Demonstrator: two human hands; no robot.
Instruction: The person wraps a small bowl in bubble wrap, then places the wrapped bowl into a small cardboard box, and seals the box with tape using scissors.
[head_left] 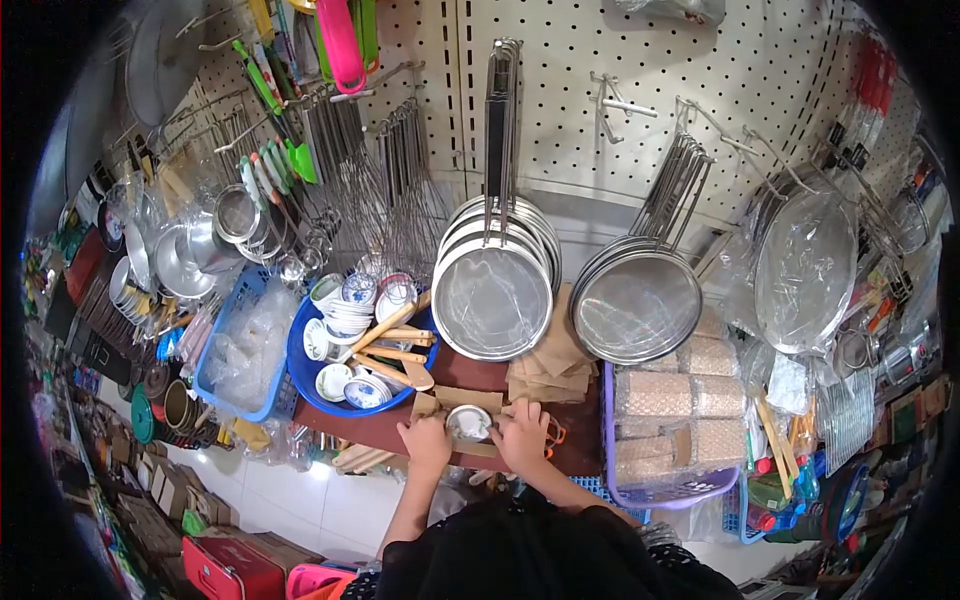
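Note:
A small white dish with a floral pattern (469, 423) lies on a piece of brown cardboard (472, 399) on the dark red table (345, 425). My left hand (426, 437) is at the cardboard's left side, its fingers closed on the edge. On the right, my right hand (522, 435) has its fingers bent around the cardboard's other side, close to the dish. Orange-handled scissors (555, 432) lie just right of my right hand. Behind it are stacked brown cardboard pieces (545, 370).
A blue bowl (300, 375) of small dishes and wooden-handled spoons stands left, beside a light blue basket (205, 365) of plastic bags. A purple basket (609, 430) of bubble-wrapped packs stands right. Large strainers (492, 303) hang from the pegboard (560, 110).

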